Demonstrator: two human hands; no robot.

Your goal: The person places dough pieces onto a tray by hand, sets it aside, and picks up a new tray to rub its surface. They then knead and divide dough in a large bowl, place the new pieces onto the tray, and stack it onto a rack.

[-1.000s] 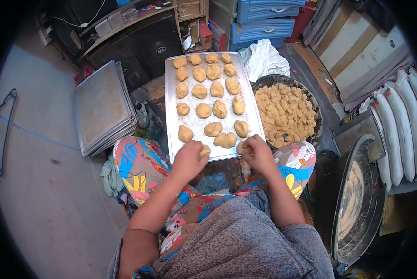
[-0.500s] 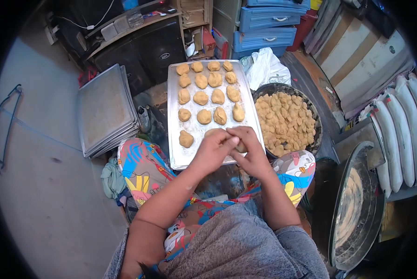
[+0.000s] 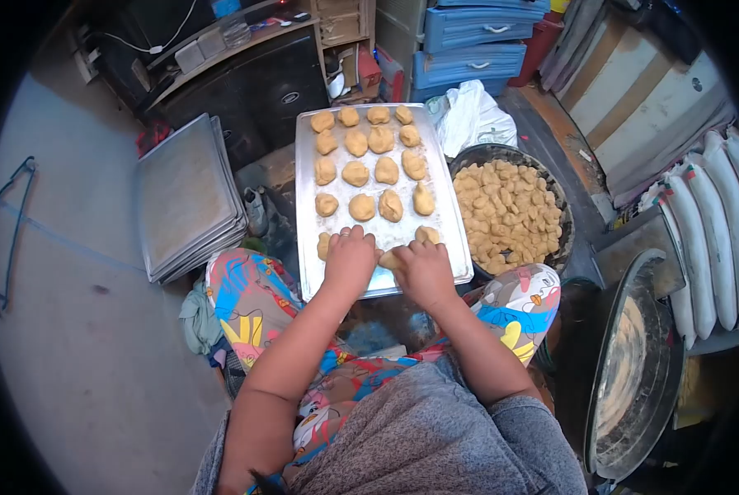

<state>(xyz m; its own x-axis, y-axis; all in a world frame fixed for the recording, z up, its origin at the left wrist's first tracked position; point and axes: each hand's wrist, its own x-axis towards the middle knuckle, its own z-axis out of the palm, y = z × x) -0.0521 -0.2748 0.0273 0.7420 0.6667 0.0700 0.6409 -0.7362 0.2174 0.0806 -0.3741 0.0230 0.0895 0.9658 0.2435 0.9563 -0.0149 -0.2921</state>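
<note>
A metal baking tray (image 3: 462, 257) in front of me holds rows of rough tan dough balls (image 3: 386, 171). My left hand (image 3: 350, 262) rests over its near edge, fingers curled downward; what lies under them is hidden. Left of it a dough ball (image 3: 323, 246) is partly covered. My right hand (image 3: 425, 272) is closed on a piece of dough (image 3: 391, 261), which shows between my two hands at the thumb side. Just beyond my right fingers another dough ball (image 3: 427, 234) sits on the tray.
A round black pan (image 3: 564, 210) heaped with dough pieces (image 3: 506, 214) stands right of the tray. Stacked trays (image 3: 190, 194) lie at left. A large black basin (image 3: 633, 371) leans at right beside filled white bags (image 3: 699, 247). Blue drawers (image 3: 468, 70) stand behind.
My hands, which were together around a piece of dough above the tray, have moved apart and down. A dough ball now shows beyond my right fingers.
</note>
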